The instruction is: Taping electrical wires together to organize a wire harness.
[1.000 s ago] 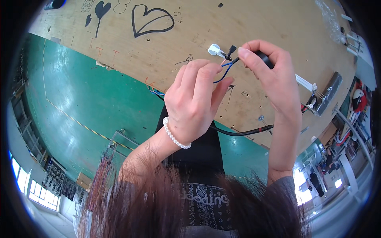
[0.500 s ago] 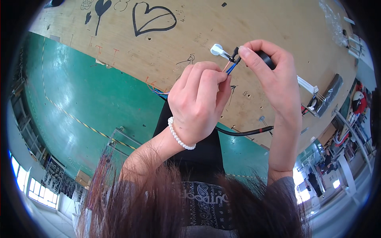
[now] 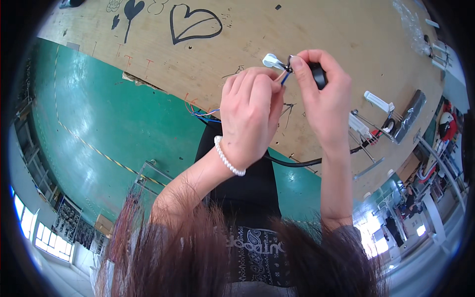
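My left hand (image 3: pixel 250 111), wearing a white bead bracelet, is closed with thumb and forefinger pinching thin wires (image 3: pixel 284 78), a blue and a pinkish one. Close beside it, my right hand (image 3: pixel 324 101) pinches a dark strip against the wires just beyond the left fingertips. A round black thing (image 3: pixel 318 76), which looks like a roll of black tape, is tucked inside the right fingers, partly hidden. A small white plastic piece (image 3: pixel 272 61) lies just past the wire joint; whether it is attached cannot be made out.
Both hands are over a wooden table (image 3: pixel 237 29) with drawings. A black cable (image 3: pixel 297 164) runs below the hands toward white parts with metal rods (image 3: pixel 361 126) at the right. Loose coloured wire ends (image 3: pixel 200 114) hang over the near edge. Clear plastic wrap (image 3: pixel 410 29) lies far right.
My right hand has moved left, nearer my left hand, and the dark strip now sits closer against the wires. White parts on the right, covered before, are now visible.
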`<state>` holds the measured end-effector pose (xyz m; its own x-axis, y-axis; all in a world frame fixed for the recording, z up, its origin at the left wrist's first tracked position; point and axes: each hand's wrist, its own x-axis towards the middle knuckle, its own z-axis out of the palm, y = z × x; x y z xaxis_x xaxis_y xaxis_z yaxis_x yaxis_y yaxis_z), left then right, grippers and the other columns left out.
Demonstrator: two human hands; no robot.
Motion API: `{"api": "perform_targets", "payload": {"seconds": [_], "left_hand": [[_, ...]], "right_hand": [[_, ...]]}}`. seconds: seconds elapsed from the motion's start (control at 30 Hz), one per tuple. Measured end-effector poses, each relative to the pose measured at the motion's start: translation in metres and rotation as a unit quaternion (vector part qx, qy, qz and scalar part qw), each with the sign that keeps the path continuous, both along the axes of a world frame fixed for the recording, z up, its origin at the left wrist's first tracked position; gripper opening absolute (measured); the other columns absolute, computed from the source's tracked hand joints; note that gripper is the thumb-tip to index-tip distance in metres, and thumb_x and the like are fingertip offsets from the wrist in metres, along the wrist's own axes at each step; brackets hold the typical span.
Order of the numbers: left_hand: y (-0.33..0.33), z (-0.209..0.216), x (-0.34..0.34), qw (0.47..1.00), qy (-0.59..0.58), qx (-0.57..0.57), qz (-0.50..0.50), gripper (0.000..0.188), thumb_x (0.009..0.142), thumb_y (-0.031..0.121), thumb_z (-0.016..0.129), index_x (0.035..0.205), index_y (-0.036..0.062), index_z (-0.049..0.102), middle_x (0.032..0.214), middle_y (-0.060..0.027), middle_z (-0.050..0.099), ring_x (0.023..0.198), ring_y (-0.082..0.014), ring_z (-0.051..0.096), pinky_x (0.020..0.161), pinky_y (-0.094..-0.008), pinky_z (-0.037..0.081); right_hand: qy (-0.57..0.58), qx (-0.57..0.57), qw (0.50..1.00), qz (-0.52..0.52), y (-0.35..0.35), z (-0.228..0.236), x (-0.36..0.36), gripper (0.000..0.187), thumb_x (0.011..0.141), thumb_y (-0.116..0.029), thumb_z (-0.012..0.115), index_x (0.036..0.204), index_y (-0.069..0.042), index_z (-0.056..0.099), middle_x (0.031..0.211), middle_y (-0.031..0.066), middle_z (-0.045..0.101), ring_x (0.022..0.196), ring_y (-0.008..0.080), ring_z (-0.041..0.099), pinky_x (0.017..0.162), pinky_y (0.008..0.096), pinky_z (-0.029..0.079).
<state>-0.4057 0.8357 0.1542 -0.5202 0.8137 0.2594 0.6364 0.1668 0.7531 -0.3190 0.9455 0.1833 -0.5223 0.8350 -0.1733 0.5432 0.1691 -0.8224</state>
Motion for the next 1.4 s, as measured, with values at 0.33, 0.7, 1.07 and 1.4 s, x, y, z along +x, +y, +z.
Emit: {"api": "perform_targets", "payload": {"seconds": [0.33,0.7,1.07,1.4], "left_hand": [[-0.006,0.016,-0.028,0.848,-0.521,-0.088,-0.048,0.020,0.096,0.009,0.060,0.102,-0.0014,0.044,0.078,-0.0058,0.063,0.060,-0.0085,0.058,0.052,-0.0233,0.046],[-0.024,0.004,0.001,0.990,-0.129,-0.061,-0.011,0.014,0.093,0.008,0.062,0.094,0.0019,0.049,0.065,-0.0091,0.059,0.056,-0.0205,0.062,0.050,-0.0310,0.045],[-0.029,0.016,0.000,0.807,-0.585,-0.072,0.038,0.012,0.100,0.010,0.053,0.103,0.0026,0.044,0.086,-0.0004,0.059,0.074,-0.0032,0.052,0.062,-0.0201,0.041],[-0.028,0.011,-0.012,0.782,-0.618,-0.081,0.017,0.015,0.099,0.016,0.056,0.097,0.0035,0.050,0.074,0.0018,0.056,0.065,-0.0023,0.046,0.057,-0.0188,0.036]], "right_hand": [[0.090,-0.333,0.928,-0.139,-0.012,0.000,0.031,0.027,0.093,-0.019,0.064,0.114,-0.002,0.059,0.102,0.0033,0.061,0.086,0.0087,0.053,0.072,0.0215,0.043],[0.204,-0.398,0.892,-0.063,-0.046,-0.013,0.053,0.064,0.082,-0.004,0.073,0.134,-0.003,0.037,0.120,0.0117,0.057,0.111,0.0230,0.060,0.094,0.0351,0.051],[0.188,-0.473,0.860,0.022,-0.018,-0.039,0.043,0.062,0.077,-0.012,0.081,0.131,0.000,0.051,0.110,0.0058,0.063,0.104,0.0163,0.062,0.088,0.0294,0.051],[0.183,-0.453,0.861,0.140,0.006,-0.048,0.037,0.064,0.067,-0.020,0.086,0.122,0.000,0.059,0.107,0.0025,0.062,0.098,0.0120,0.059,0.086,0.0254,0.049]]}}
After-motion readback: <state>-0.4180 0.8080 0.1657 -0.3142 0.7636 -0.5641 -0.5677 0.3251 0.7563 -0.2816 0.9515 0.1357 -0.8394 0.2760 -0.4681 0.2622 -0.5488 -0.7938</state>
